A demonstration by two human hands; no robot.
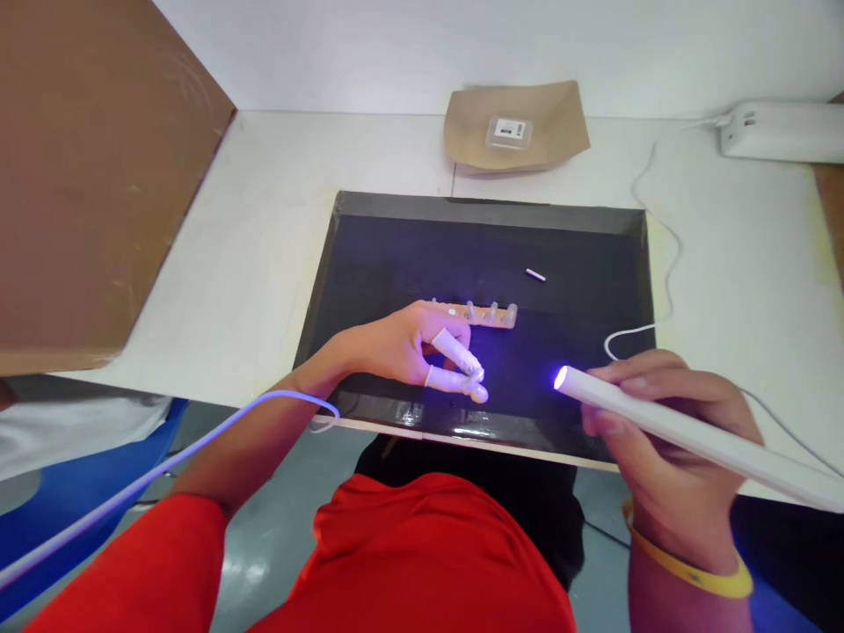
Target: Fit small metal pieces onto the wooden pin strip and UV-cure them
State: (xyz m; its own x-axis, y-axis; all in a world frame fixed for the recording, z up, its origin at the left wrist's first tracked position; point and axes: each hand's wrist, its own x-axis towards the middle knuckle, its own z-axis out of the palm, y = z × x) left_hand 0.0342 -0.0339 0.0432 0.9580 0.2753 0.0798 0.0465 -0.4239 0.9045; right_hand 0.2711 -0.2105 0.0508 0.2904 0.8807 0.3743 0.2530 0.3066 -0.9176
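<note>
While the right hand (692, 492) holds a pen-shaped lamp (665, 420), the left hand (412, 343) makes a narrow pinch over the black tray (593, 299). The lamp is long, white and smooth, and its round end glows with violet-blue light — this end points toward the left fingertips, but it is apart from them. Right fingers and thumb are closed around the lamp body, whose lit end is above the right part of the tray.

On the left thumb and one finger there are white finger covers (454, 347), coloured violet by the light. Their tips meet; as the glow washes out this place, one cannot tell whether some small thing is between them. Just behind this hand lies a peach-coloured strip (481, 319) with short greyish pegs, partly hidden by the hand. Farther back in the tray lies a small whitish stick (535, 275), alone.

The tray has a dark, flat bottom and a shiny front edge, and it rests on a white table (745, 264). Behind it stands a brown paper dish (462, 132) with a clear labelled box (510, 134) inside. A white power strip (784, 130) is at the far right — a thin cable (669, 272) runs near it. A brown board (98, 158) stands at left, before a pale wall (422, 53).
</note>
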